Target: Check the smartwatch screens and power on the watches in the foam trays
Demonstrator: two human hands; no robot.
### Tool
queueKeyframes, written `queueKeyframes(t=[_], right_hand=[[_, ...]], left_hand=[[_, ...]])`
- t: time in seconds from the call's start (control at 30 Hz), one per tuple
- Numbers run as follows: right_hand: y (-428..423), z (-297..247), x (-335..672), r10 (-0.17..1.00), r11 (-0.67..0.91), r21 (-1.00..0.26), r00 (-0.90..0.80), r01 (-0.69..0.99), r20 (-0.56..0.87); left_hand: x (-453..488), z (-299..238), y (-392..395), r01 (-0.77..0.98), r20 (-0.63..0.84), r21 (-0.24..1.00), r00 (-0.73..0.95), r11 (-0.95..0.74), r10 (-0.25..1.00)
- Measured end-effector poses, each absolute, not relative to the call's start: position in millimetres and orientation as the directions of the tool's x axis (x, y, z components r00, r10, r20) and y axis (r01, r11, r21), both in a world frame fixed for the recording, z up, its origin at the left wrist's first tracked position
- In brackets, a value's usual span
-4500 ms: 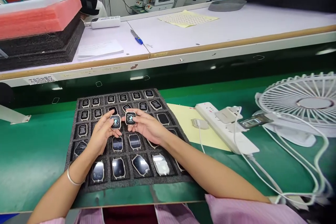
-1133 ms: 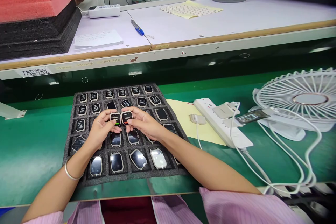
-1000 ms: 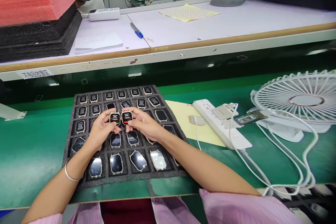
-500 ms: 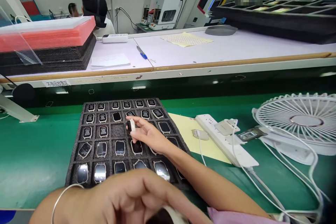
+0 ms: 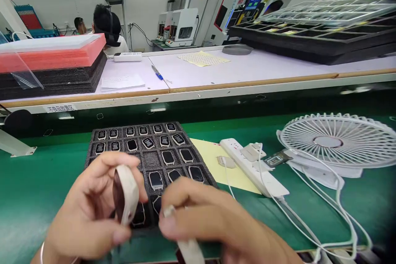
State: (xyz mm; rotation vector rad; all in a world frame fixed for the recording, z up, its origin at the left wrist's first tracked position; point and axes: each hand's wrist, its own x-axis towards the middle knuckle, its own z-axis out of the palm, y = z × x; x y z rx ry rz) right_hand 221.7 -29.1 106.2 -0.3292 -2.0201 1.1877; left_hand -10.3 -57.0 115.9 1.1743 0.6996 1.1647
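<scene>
Near left: left hand [image 5: 85,212] grips a pale-sided watch [image 5: 130,194], edge-on, between thumb and fingers. Beyond, mid-scene: black foam tray [image 5: 151,161] of watches [image 5: 186,155] on green tabletop [image 5: 43,189]. Near centre-right: right hand [image 5: 213,216] pinches a second watch [image 5: 191,251], blurred, partly hidden. Farther right: power strip [image 5: 262,178], then fan [image 5: 328,142].

Left-hand watch [image 5: 130,194], between 7 and 8 o'clock: off-white, face dark. Right-hand watch [image 5: 191,251], 6 o'clock: off-white and dark, blurred. Tray [image 5: 151,159], 8 o'clock: charcoal, speckled, grid-patterned. Watches in the tray [image 5: 155,180]: black faces, pale rims; several nearer 12 o'clock lined in white. Table [image 5: 43,185]: plain green. Paper [image 5: 206,171], 5 o'clock: pale yellow. Power strip [image 5: 266,180], 4 o'clock: white. Fan [image 5: 328,142], 3 o'clock: white. Pen [image 5: 157,73], between 10 and 11 o'clock: blue. Sheet [image 5: 204,59], 12 o'clock: yellow, spotted in rows. Shelf [image 5: 262,66]: pale lilac, brown edge. Foam [image 5: 80,56], 10 o'clock: coral pink over black.
</scene>
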Motion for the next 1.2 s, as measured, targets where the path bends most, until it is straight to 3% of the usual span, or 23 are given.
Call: queueKeyframes(t=[0.13,0.23,0.37,1.2], right_hand=[[8.0,101.8,220.8,0.709,0.146,-0.933,-0.623,-0.33,0.331],[29.3,93.6,212.6,0.789,-0.155,-0.891,-0.597,-0.426,0.147],[45.9,82.3,201.0,0.799,-0.357,-0.808,-0.602,-0.469,-0.004],[59.6,61.4,189.3,0.83,-0.336,-0.819,-0.557,-0.464,-0.025]], left_hand=[[-5.4,110.8,-18.4,-0.223,0.144,0.969,0.153,-0.108,0.978],[0.0,99.6,2.5,-0.169,0.138,0.977,0.035,-0.13,0.99],[2.9,87.3,16.7,-0.132,0.106,0.986,0.011,-0.103,0.994],[-2.1,87.1,27.1,-0.231,-0.084,0.968,0.053,0.094,0.995]])
